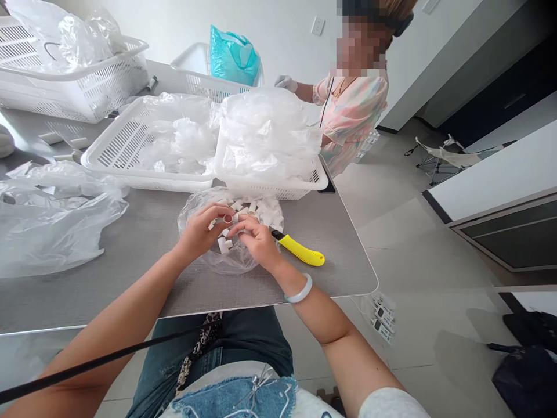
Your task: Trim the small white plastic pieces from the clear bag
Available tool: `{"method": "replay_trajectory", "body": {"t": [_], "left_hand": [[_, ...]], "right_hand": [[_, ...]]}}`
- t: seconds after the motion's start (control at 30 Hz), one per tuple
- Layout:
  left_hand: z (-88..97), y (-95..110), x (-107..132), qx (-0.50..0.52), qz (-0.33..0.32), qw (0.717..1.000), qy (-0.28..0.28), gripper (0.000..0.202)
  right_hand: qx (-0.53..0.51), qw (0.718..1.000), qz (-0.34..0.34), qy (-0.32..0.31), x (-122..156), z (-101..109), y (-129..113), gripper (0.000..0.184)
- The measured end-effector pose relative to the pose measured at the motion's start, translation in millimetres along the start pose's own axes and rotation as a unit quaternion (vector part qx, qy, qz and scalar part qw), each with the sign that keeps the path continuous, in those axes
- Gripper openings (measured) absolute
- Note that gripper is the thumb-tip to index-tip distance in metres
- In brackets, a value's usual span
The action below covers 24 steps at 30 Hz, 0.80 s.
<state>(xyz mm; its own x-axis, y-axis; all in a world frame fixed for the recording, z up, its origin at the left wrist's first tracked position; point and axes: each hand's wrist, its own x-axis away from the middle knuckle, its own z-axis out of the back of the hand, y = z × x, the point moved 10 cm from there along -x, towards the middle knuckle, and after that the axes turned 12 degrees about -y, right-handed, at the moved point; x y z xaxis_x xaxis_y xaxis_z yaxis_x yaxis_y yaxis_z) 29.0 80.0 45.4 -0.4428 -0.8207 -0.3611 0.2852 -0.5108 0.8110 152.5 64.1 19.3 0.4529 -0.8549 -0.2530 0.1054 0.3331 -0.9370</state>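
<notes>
Between my two hands is a white plastic pipe fitting (228, 219) with its round opening facing me. My left hand (202, 229) pinches it from the left with thumb and fingers. The fingers of my right hand (256, 238) are bent against its right side. Underneath lies a clear plastic bag (237, 264), spread open, with several loose white pipe fittings (224, 245) in it, some T-shaped. Just right of my right hand a yellow-handled cutter (302, 251) rests on the grey table (343, 273), its dark end partly behind my hand.
White baskets (117, 148) heaped with clear bags stand along the far side, one holding a turquoise bag (235, 58). More clear plastic (56, 232) covers the table's left part. A co-worker (352, 116) with a gloved hand stands beyond the right corner. Power strips (383, 316) lie on the floor.
</notes>
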Motion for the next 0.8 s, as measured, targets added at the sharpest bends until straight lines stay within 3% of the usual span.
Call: {"method": "replay_trajectory", "body": {"t": [0.1, 0.17, 0.23, 0.33, 0.43, 0.57, 0.8], "left_hand": [[-0.4, 2.2, 0.4, -0.022, -0.011, 1.0, 0.003, 0.012], [-0.2, -1.1, 0.7, 0.007, 0.001, 1.0, 0.003, 0.015], [-0.7, -3.4, 1.1, 0.035, 0.013, 0.999, 0.0, 0.019], [-1.9, -0.5, 1.6, 0.038, 0.011, 0.999, -0.01, 0.021], [-2.3, 8.5, 2.0, 0.003, -0.012, 1.0, -0.018, 0.019], [-0.8, 19.0, 2.5, -0.057, -0.038, 0.998, -0.018, 0.02], [0.9, 31.7, 6.7, -0.076, -0.117, 0.99, -0.006, 0.014]], "right_hand": [[-0.111, 0.987, -0.051, 0.101, 5.0, 24.0, 14.7, 0.016], [-0.089, 0.98, -0.059, 0.167, 11.5, 40.6, 15.0, 0.019], [0.0, 0.981, -0.031, 0.192, 14.5, 49.0, 2.8, 0.019], [0.141, 0.978, 0.024, 0.152, 11.8, 40.0, -18.1, 0.018], [0.195, 0.975, 0.029, 0.098, 7.5, 26.0, -19.6, 0.022], [0.199, 0.978, 0.009, 0.067, 4.7, 19.5, -12.3, 0.025], [0.13, 0.989, 0.007, 0.072, 5.0, 22.7, -7.8, 0.028]]}}
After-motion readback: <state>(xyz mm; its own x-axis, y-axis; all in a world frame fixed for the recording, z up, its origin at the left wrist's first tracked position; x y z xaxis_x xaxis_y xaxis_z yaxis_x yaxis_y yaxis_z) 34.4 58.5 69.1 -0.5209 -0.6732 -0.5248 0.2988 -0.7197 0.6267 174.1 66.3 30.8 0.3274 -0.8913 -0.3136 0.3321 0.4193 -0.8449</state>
